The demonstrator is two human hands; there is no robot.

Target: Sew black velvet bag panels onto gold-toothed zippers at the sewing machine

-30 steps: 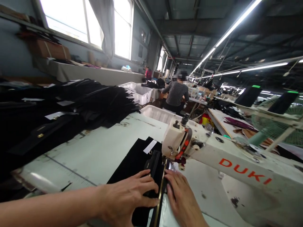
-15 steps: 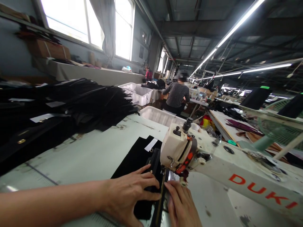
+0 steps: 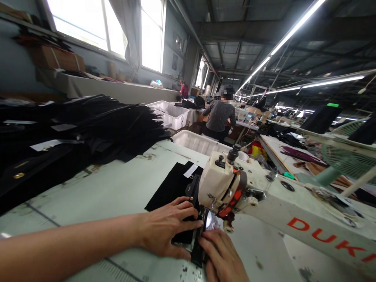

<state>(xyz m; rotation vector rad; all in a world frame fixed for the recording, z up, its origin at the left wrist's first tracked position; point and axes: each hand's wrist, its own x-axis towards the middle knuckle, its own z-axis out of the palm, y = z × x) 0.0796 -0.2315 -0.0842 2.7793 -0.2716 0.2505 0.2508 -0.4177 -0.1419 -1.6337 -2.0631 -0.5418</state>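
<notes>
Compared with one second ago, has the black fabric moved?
Yes: the black fabric has slid forward, away from the camera, relative to the sewing machine head.

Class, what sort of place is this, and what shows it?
Probably a sewing workshop: a sewing machine in front, a pile of black pieces at left, a thread cone at right.

Left fingers (image 3: 192, 225) spread, seemingly bent

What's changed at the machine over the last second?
The black fabric piece has moved away from the person, further past the needle of the sewing machine; its near end now shows. The left hand advanced with it. No release visible: the right hand stays at its right edge. The black pile is unchanged.
</notes>
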